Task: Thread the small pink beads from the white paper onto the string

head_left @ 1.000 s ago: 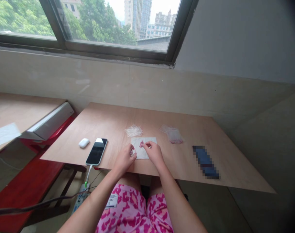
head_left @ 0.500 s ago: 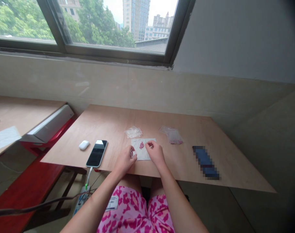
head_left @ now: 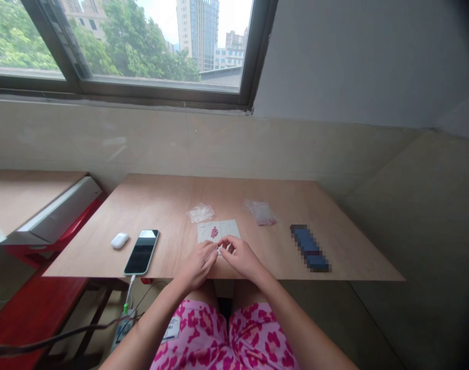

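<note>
My left hand (head_left: 202, 263) is closed over the near edge of a white sheet (head_left: 230, 227), its fingertips pinching what looks like a small clear plastic bag, mostly hidden by the fingers. Against it, my right hand (head_left: 240, 257) has its thumb and forefinger bent together at the bag; anything between them is too small to make out. Just beyond the fingers, a little cluster of pink-red beads (head_left: 214, 232) lies on the sheet. Behind the sheet, to the left, is a pile of clear plastic bags (head_left: 201, 213). More clear bags (head_left: 262, 213), with pink-red contents along their near edge, lie to the right.
On the wooden table (head_left: 165, 200), a phone (head_left: 142, 252) with a charging cable and a white earbud case (head_left: 120, 240) lie left. A blurred dark blue object (head_left: 310, 248) lies right. A red bench (head_left: 37, 318) stands at lower left.
My right hand has moved from beside the beads toward me and met my left hand at the sheet's near edge. The camera view has turned slightly right.
</note>
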